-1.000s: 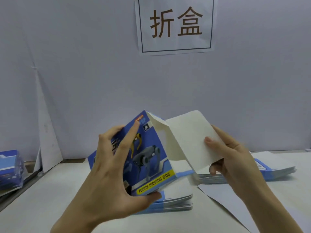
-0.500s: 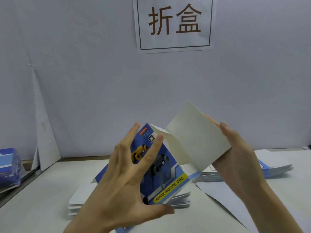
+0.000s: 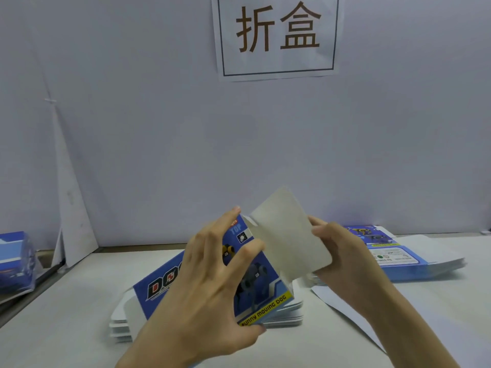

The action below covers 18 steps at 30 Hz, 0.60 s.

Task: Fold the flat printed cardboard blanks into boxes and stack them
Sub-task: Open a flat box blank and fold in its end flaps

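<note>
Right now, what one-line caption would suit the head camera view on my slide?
Left hand grips a blue box over a pile of flat blanks; right hand bends its white flap.

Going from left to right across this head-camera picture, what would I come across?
Far left: blue boxes → leaning white sheet → left hand gripping the printed box → its white flap → right hand pinching that flap → stack of flat blanks.
</note>
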{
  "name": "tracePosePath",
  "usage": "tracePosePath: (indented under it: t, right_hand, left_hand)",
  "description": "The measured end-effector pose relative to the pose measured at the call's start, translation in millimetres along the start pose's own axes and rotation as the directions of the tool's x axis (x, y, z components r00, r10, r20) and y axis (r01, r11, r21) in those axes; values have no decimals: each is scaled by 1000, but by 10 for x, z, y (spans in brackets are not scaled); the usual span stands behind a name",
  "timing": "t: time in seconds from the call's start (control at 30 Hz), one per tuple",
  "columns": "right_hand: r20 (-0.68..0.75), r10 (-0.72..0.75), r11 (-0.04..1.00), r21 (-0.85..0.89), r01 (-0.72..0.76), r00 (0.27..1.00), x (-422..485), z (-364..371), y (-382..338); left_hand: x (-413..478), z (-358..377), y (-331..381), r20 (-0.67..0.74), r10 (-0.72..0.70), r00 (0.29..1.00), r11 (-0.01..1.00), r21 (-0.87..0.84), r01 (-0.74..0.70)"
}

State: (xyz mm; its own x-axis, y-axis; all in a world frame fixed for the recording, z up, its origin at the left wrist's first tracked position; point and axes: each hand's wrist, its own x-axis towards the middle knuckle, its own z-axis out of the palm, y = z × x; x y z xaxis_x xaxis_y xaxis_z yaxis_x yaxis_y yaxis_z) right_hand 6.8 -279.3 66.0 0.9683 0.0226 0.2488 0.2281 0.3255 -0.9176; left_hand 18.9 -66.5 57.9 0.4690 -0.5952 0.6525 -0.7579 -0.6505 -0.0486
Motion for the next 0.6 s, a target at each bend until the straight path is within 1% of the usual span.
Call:
tracePosePath:
  t: [0.03,0.1,0.17,0.2,0.27,0.33,0.37,0.4,0.47,0.5,0.53,0.6]
  right_hand:
    - [7,43,997,65,-43,999,4,-12,10]
    - [49,92,986,133,-98,995,3,-21,48]
    - [84,108,987,114,-117,991,-7,10,100]
    - [69,108,992,62,-113,992,-10,37,126]
    - [-49,65,993,-96,-70,997,-3,76,165]
    - [-227,-6,969,-241,-50,974,9,50,166]
    - [-248,-16,963,-263,-51,969,5,34,142]
    - [-217,-17,964,-263,-42,976,3,14,121]
    - [-97,-28,974,-228,5,995,-22,13,59]
    - [-72,-45,974,-223,28,996,-34,21,33]
    - [-71,-72,971,-233,53,995,-35,26,29]
    - [-108,-172,940,-315,131,979,-29,39,36]
  left_hand:
    - [0,-27,3,-7,-6,1000,1000,-23,6]
    - [2,-65,32,-7,-8,1000,998,-67,8]
    - [9,-71,64,-1,8,1000,996,-85,-8]
    - [14,-74,72,3,14,1000,996,-85,-13]
    - [18,-97,65,7,9,1000,997,-74,-9]
    - [11,-128,31,2,-1,1000,999,-54,2]
    - [5,-140,16,-2,-6,1000,999,-47,6]
    - [3,-145,4,-7,-7,1000,999,-43,7]
    - [7,-128,4,-20,3,1000,999,-32,-4]
    - [13,-115,16,-28,12,1000,999,-31,-13]
    - [17,-105,27,-35,25,999,999,-30,-26]
    - [18,-99,23,-56,47,997,998,-28,-49]
